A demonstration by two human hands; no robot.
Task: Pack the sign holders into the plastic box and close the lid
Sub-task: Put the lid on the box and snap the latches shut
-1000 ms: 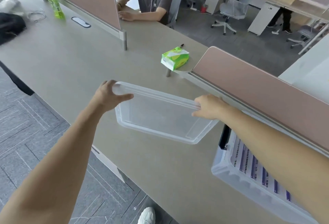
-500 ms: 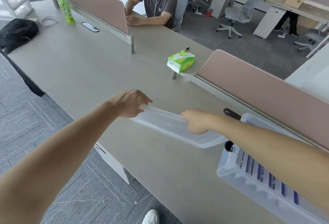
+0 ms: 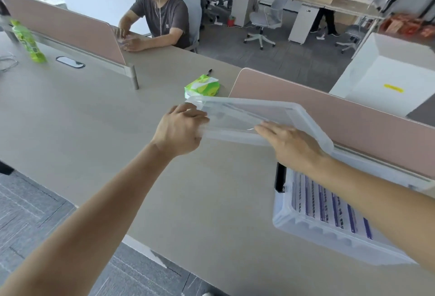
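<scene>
Packing looks done to us; closing has not happened yet.
The sign holders [image 3: 329,204] lie in rows inside the plastic box [image 3: 329,234] at the near right of the desk [image 3: 94,112], and the box is open on top. The clear lid [image 3: 247,114] is in the air, tilted, up and left of the box and apart from it. The left grip [image 3: 181,128] clasps its left end and the right grip [image 3: 292,145] grasps its near edge. Left to do: seat the lid and press it shut.
</scene>
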